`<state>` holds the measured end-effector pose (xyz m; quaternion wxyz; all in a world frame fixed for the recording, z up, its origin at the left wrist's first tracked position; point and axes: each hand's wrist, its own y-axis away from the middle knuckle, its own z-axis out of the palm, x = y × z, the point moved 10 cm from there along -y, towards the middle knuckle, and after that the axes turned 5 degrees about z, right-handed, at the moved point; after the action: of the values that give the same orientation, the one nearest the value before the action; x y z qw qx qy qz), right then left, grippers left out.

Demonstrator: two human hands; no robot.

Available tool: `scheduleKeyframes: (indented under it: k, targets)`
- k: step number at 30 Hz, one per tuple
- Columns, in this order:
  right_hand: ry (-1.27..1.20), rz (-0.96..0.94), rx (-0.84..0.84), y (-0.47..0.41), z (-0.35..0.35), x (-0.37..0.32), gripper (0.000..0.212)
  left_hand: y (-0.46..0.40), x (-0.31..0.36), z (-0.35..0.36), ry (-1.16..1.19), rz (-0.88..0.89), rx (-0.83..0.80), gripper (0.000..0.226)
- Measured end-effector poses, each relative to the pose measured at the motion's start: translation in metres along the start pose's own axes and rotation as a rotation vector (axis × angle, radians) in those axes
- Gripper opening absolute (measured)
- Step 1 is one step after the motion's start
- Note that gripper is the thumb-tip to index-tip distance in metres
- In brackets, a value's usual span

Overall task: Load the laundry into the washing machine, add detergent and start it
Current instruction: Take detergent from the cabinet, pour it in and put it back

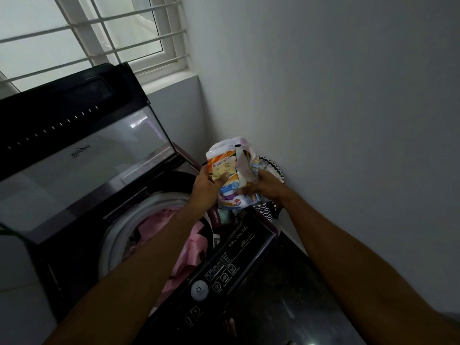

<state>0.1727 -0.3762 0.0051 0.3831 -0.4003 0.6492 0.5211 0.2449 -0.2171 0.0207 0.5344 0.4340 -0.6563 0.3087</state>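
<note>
Pink laundry [159, 227] beneath raised lid [82, 155]

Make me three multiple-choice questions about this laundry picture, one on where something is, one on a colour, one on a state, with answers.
1. Where is the detergent packet?
A. inside the drum
B. held above the washer's right rear corner
C. on the windowsill

2. What colour is most of the laundry in the drum?
A. pink
B. green
C. yellow

3. How is the washer lid?
A. shut
B. taken off
C. raised open

Answers: B, the left hand and right hand both grip it there; A, pink cloth fills the drum; C, the glass lid stands up.
</note>
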Motion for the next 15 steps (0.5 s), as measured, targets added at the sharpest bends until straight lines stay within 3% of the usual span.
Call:
scheduleKeyframes:
  k: [5,9,15]
  targets:
    - [0.148,0.038,-0.095,-0.01,0.018,0.002,0.057,-0.001,-0.013,0.012,-0.025,-0.074,-0.022,0.061]
    - [0.24,0.044,-0.1,-0.023,0.017,0.01,0.068,-0.007,-0.016,0.017,-0.068,-0.088,-0.057,0.049]
    - [0.337,0.01,-0.191,-0.034,0.022,0.002,0.052,-0.016,-0.022,0.017,-0.076,-0.156,0.048,0.044]
